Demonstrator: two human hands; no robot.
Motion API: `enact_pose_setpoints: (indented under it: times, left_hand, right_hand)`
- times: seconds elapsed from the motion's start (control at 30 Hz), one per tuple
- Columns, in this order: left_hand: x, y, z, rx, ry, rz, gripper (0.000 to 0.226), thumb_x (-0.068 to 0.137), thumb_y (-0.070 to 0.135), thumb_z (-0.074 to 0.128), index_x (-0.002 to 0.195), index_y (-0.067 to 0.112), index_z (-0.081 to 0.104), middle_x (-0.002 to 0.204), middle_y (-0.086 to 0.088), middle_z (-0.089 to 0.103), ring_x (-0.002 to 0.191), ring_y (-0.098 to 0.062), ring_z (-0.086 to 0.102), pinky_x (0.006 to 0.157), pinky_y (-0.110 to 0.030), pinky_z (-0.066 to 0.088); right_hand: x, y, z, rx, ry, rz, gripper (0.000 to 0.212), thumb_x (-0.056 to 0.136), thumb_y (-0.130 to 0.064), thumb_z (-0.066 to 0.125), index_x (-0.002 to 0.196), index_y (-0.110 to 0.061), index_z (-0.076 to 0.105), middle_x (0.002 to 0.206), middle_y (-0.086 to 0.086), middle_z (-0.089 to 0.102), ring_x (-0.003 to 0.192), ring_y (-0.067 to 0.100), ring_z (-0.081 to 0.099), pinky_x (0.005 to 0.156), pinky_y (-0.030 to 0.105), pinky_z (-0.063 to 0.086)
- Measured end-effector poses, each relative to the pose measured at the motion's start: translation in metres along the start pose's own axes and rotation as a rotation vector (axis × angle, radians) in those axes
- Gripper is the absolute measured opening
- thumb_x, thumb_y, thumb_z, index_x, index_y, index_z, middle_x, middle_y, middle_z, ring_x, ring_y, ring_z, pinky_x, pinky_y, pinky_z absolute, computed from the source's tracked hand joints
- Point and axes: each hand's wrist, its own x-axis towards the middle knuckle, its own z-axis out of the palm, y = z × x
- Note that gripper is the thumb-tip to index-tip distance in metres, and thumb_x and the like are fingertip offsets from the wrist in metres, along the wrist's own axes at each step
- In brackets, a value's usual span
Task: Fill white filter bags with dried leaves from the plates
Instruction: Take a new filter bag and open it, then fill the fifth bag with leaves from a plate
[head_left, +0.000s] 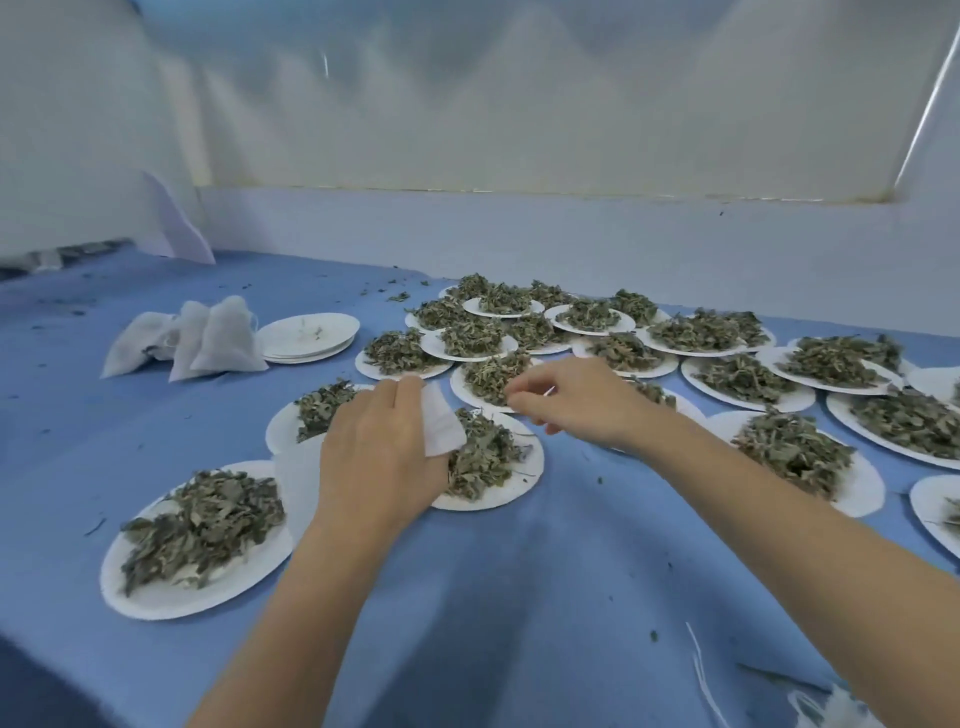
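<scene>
Clutching white filter bag (441, 423), left hand (379, 457); right hand (576, 400) pinching.

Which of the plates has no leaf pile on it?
The stack of plates at the far left, right beside the filled white bags. It carries only a few stray crumbs, while every other plate holds a heap of dried leaves.

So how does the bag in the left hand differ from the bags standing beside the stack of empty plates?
The bag in the left hand looks flat and limp; the standing bags are plump and look filled. The held one hangs over a leaf plate in the left hand; the others rest untouched on the cloth. Both are white mesh.
</scene>
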Motion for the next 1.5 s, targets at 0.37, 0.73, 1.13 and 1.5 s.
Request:
enact_pose_setpoints:
  times: [0.37,0.73,1.13,1.5]
  left_hand:
    - [0.02,-0.026,0.053,0.035,-0.099,-0.08,0.037,0.07,0.025,0.061,0.101,0.008,0.052,0.088,-0.01,0.059,0.086,-0.035,0.056,0.065,-0.035,0.033]
    - [0.031,-0.039,0.057,0.051,-0.197,-0.117,0.042,0.068,0.027,0.062,0.106,0.015,0.047,0.095,-0.003,0.058,0.092,-0.028,0.054,0.066,-0.03,0.032]
    - [0.035,-0.026,0.062,-0.124,0.016,-0.119,0.041,0.064,0.025,0.07,0.101,0.014,0.055,0.084,-0.006,0.063,0.083,-0.032,0.055,0.063,-0.03,0.028]
    - [0.033,-0.023,0.059,-0.168,-0.006,-0.007,0.052,0.056,0.016,0.08,0.102,0.002,0.063,0.077,-0.016,0.063,0.076,-0.036,0.056,0.067,-0.035,0.036]
  right_hand:
    - [0.069,0.028,0.051,-0.394,-0.335,-0.087,0.067,0.078,-0.057,0.058,0.135,-0.028,0.038,0.137,0.003,0.049,0.123,0.02,0.046,0.098,0.033,0.04]
    - [0.061,0.026,0.031,-0.222,0.122,-0.32,0.026,0.082,-0.019,0.065,0.108,-0.017,0.067,0.105,0.004,0.069,0.088,0.01,0.057,0.069,0.007,0.031]
    - [0.054,0.015,0.037,0.138,0.124,-0.29,0.04,0.071,-0.018,0.076,0.1,-0.028,0.05,0.097,-0.009,0.07,0.072,0.005,0.059,0.073,0.018,0.047]
    - [0.056,0.024,0.045,0.462,0.069,-0.245,0.042,0.068,0.0,0.074,0.099,-0.017,0.053,0.091,-0.005,0.066,0.065,0.005,0.049,0.061,0.012,0.044]
